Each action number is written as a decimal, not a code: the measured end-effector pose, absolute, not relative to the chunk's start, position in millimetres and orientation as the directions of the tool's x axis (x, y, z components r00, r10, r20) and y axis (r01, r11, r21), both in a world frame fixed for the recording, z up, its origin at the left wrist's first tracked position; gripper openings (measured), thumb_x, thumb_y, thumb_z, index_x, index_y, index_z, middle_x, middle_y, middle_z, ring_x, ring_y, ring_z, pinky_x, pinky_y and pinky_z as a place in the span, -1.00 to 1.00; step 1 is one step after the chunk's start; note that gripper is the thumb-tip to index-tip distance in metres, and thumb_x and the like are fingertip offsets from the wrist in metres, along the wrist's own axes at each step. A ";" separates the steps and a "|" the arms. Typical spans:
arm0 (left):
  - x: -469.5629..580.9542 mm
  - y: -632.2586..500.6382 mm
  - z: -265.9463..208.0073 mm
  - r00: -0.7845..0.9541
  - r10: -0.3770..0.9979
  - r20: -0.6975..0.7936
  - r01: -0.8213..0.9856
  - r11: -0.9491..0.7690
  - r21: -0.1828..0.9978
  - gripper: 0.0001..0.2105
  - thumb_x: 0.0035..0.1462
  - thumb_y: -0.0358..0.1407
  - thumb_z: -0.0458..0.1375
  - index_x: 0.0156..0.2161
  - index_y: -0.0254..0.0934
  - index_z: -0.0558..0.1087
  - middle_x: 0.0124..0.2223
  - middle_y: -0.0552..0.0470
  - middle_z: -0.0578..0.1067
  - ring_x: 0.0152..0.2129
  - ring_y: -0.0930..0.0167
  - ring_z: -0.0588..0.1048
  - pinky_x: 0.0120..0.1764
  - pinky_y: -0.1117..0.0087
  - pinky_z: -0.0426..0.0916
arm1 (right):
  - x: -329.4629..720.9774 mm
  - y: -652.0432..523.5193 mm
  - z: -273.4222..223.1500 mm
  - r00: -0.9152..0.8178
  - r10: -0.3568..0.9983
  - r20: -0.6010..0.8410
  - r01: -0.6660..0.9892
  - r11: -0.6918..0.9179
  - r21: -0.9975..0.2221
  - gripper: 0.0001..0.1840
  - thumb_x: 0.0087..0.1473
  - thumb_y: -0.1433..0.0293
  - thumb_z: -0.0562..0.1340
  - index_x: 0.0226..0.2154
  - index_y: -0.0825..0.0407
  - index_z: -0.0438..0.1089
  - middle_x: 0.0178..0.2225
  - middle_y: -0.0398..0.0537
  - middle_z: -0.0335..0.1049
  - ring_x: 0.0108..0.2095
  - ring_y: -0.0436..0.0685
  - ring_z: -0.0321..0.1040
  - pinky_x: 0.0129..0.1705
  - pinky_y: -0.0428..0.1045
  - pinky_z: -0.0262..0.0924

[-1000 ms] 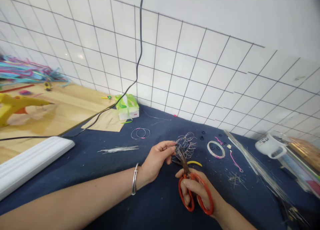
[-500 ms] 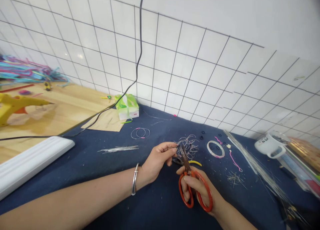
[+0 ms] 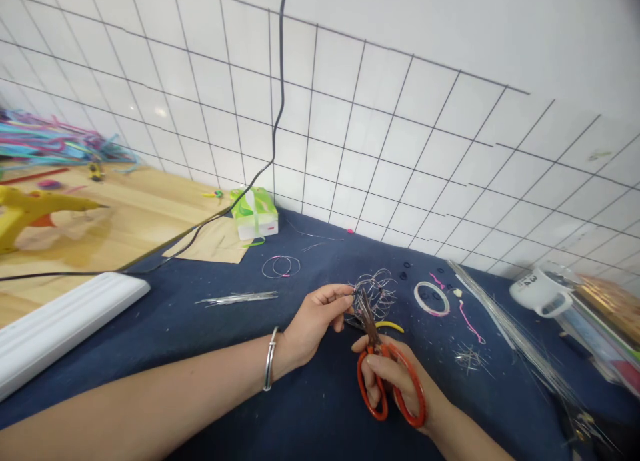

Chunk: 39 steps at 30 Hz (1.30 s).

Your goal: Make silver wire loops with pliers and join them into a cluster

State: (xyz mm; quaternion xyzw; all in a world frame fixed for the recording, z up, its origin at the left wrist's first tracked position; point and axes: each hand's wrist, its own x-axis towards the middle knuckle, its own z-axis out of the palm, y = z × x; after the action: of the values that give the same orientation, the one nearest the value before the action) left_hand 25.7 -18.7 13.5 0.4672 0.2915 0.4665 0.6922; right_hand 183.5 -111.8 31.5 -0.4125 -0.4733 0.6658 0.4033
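My left hand (image 3: 320, 317), with bangles at the wrist, is closed in a pinch on thin wire; a small dark bit shows at the fingertips. The fingers of my right hand (image 3: 395, 377) are wrapped through the red handles of a pair of scissors (image 3: 371, 327). The scissor blades point away from me, their tips beside my left fingertips. A loose tangle of silvery wire loops (image 3: 381, 294) lies around and behind the blades. Under it a tool's yellow handle (image 3: 391, 326) shows, mostly hidden. Whether the blades touch the wire I cannot tell.
A white tape roll (image 3: 417, 299), wire scraps (image 3: 471, 359), long wires (image 3: 505, 314) and a mug (image 3: 543, 291) are on the right. To the left are straight wires (image 3: 237, 299), a wire ring (image 3: 273, 267), a tissue pack (image 3: 255, 214), a power strip (image 3: 75, 327) and a glue gun (image 3: 40, 211).
The scissor blades look slightly closer together, and the right-hand handle loop has shifted a little outward. The left hand keeps its pinch in the same place.
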 end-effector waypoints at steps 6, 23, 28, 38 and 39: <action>25.5 -19.6 14.1 0.422 0.906 0.023 -0.346 0.138 0.928 -0.77 0.04 -0.26 0.15 -0.19 -0.31 0.38 -0.45 0.08 0.40 -0.71 0.63 0.24 -0.60 0.56 0.11 | 183.3 -112.0 33.8 -0.333 0.932 -0.144 -0.122 -0.194 -0.973 -0.70 0.08 0.28 0.11 -0.16 0.11 0.18 -0.57 -0.21 0.19 -0.66 -0.08 0.16 -0.57 -0.08 0.15; 25.8 -21.9 17.3 0.415 0.909 0.048 -0.361 0.116 0.925 -0.78 0.04 -0.25 0.15 -0.21 -0.32 0.38 -0.46 0.08 0.41 -0.72 0.62 0.26 -0.62 0.56 0.13 | 185.7 -113.0 45.2 -0.266 0.946 -0.186 0.082 -0.170 -0.982 -0.63 0.04 0.20 0.14 -0.15 0.09 0.19 -0.60 -0.25 0.17 -0.69 -0.10 0.13 -0.64 -0.14 0.10; 26.0 -23.5 19.3 0.455 0.889 0.047 -0.342 0.126 0.931 -0.79 0.04 -0.25 0.14 -0.23 -0.33 0.39 -0.47 0.07 0.40 -0.73 0.63 0.24 -0.64 0.57 0.13 | 187.4 -112.4 45.1 -0.256 0.949 -0.185 0.120 -0.158 -0.980 -0.61 0.04 0.19 0.14 -0.13 0.08 0.19 -0.60 -0.25 0.16 -0.69 -0.11 0.13 -0.65 -0.15 0.08; 26.1 -28.2 22.1 0.530 0.845 0.074 -0.250 0.072 0.965 -0.78 0.02 -0.22 0.15 -0.26 -0.33 0.37 -0.49 0.12 0.35 -0.74 0.64 0.21 -0.69 0.59 0.10 | 188.3 -111.9 48.5 -0.225 0.960 -0.163 0.066 -0.152 -0.986 -0.58 0.07 0.13 0.09 -0.13 0.08 0.21 -0.58 -0.26 0.11 -0.69 -0.12 0.11 -0.68 -0.16 0.13; 26.2 -28.7 21.9 0.542 0.836 0.083 -0.238 0.058 0.969 -0.78 0.03 -0.22 0.14 -0.25 -0.33 0.37 -0.49 0.12 0.35 -0.74 0.64 0.20 -0.69 0.59 0.11 | 187.9 -112.1 48.2 -0.213 0.965 -0.155 0.065 -0.145 -0.987 -0.59 0.08 0.12 0.08 -0.13 0.08 0.21 -0.58 -0.25 0.11 -0.69 -0.12 0.11 -0.68 -0.16 0.12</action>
State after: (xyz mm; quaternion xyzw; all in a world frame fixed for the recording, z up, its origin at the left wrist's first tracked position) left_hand 26.2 -28.7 21.9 0.5598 0.2670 0.3968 0.6767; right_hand 187.9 -112.1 48.2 -0.4908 -0.5245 0.5756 0.3907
